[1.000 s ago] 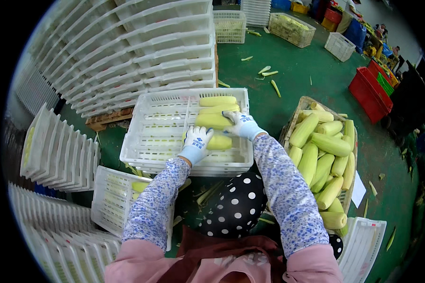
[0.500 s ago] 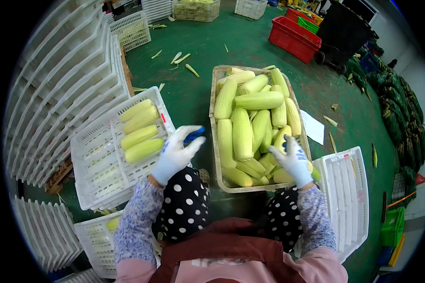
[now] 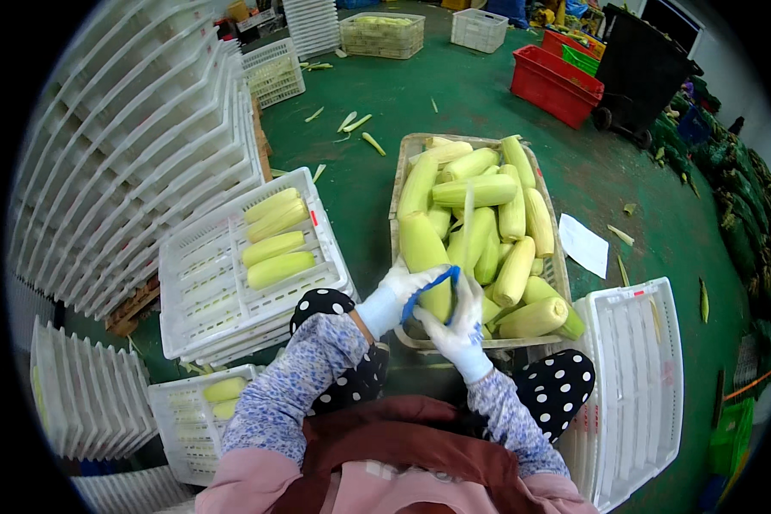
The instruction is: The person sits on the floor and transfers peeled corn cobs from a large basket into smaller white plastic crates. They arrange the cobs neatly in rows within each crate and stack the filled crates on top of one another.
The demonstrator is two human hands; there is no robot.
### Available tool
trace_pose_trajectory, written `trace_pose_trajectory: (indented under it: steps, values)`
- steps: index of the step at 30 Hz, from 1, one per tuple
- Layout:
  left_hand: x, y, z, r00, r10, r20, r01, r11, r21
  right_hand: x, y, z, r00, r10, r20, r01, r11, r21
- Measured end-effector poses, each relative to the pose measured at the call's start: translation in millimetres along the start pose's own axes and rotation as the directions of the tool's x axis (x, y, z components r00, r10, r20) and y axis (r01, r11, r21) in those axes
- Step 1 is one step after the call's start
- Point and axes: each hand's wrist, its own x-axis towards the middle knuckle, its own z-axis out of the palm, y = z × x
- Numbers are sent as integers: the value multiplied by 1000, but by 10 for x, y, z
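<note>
My left hand, in a white glove, is closed on a curved blue thing whose kind I cannot make out. A pale translucent strip rises from the blue thing's upper end, blurred. Directly opposite, my right hand, also gloved, curls around the lower end of a pale green ear of corn, its thumb crossing toward my left fingers. Both hands meet over the near edge of a worn crate heaped with ears of corn in light husk. Another ear lies right of my right hand.
At left, a white slatted crate holds several ears; tall stacks of white crates stand beyond. More white crates stand at right. Husk scraps and a white sheet lie on the green floor. Farther off is a red bin.
My hands have come together over the crate's near edge. My left hand moved right with the blue thing; my right hand moved left and closed around an ear of corn. The view shifted.
</note>
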Motion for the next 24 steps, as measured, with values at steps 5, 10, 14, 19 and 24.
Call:
trace_pose_trajectory:
  steps: [5,10,14,19,24]
  values:
    - [-533,108,89,950,286,128,-294,954,53,-7,-26,-227,986,155,60,-166,918,360]
    - [-951,321,-161,830,553,75,-557,828,66,-234,713,167,877,-382,291,468,814,-345]
    - [-1515,557,-751,611,780,-134,-704,613,358,-199,481,-127,920,99,379,61,919,-389]
    - [-2499,386,-1677,362,566,-741,-761,639,116,-54,328,-654,855,225,467,44,865,-499]
    - [-3559,-985,-3022,188,-24,-982,-732,663,-157,-61,104,-645,777,290,559,-38,907,-419]
